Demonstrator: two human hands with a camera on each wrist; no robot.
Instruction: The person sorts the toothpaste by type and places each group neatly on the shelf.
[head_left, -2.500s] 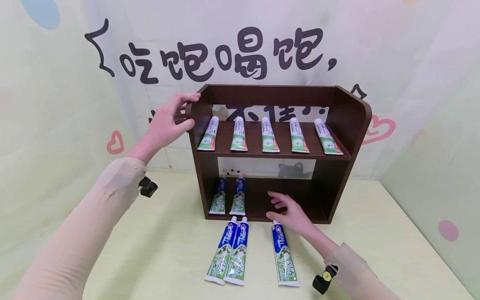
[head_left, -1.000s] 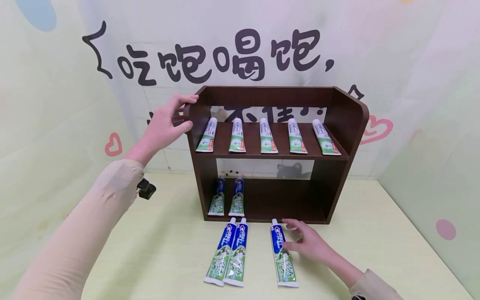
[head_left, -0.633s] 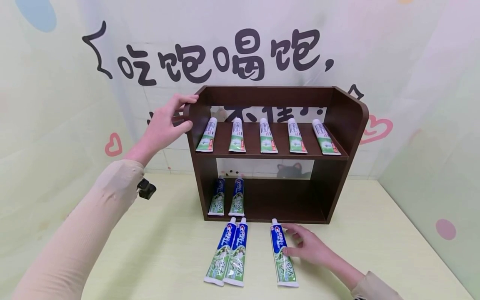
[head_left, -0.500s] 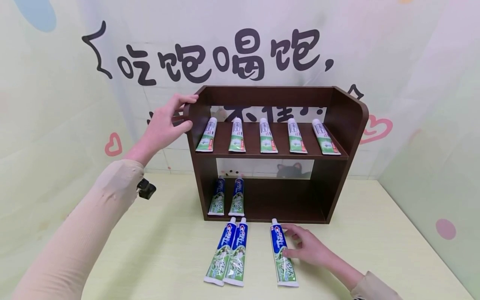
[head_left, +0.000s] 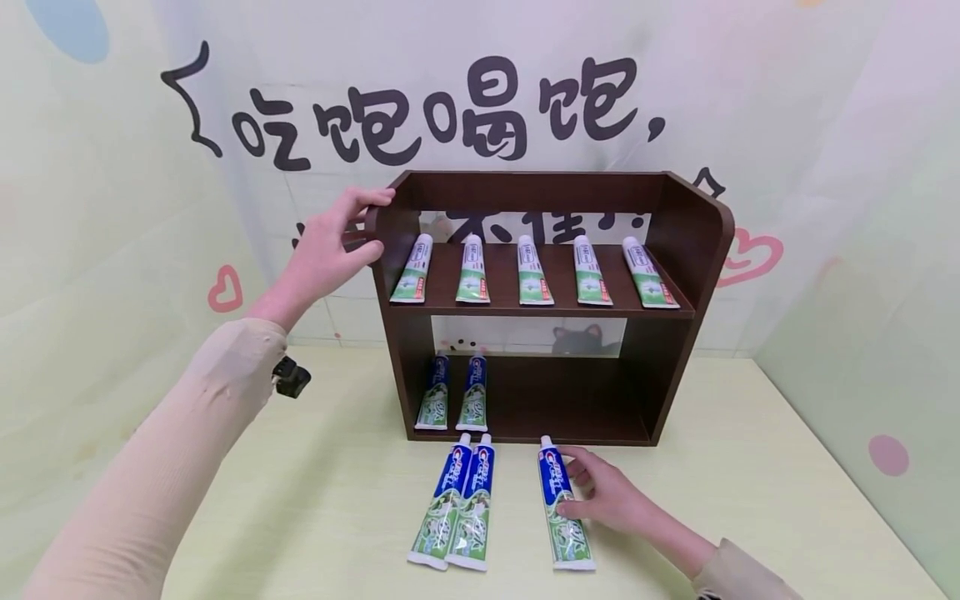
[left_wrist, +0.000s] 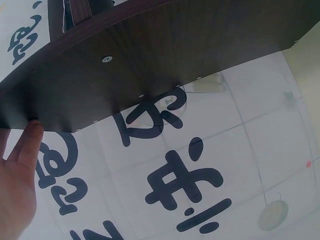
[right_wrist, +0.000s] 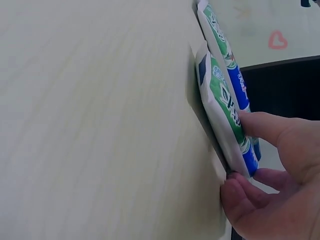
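My left hand (head_left: 330,246) holds the upper left side panel of a dark brown two-tier shelf (head_left: 536,190). In the left wrist view, a fingertip touches the panel's outer face (left_wrist: 150,55). On the table in front of the shelf, my right hand (head_left: 611,498) pinches a blue and green toothpaste tube (head_left: 570,542) along its right edge. The right wrist view has the thumb on this tube's printed face (right_wrist: 222,95) and the other fingers at its lower edge. Two similar toothpaste tubes (head_left: 471,521) lie partly overlapping to its left, caps toward the shelf.
Several white and green toothpaste tubes (head_left: 532,279) lie spaced in a row on the upper tier. Two blue and green tubes (head_left: 472,400) lie at the left of the lower tier. Behind stands a printed backdrop (head_left: 300,67); the pale table (head_left: 315,517) extends around the shelf.
My right hand has come down from in front of the lower tier to the rightmost table tube, and its thumb now presses on it. The left hand keeps its place on the shelf.
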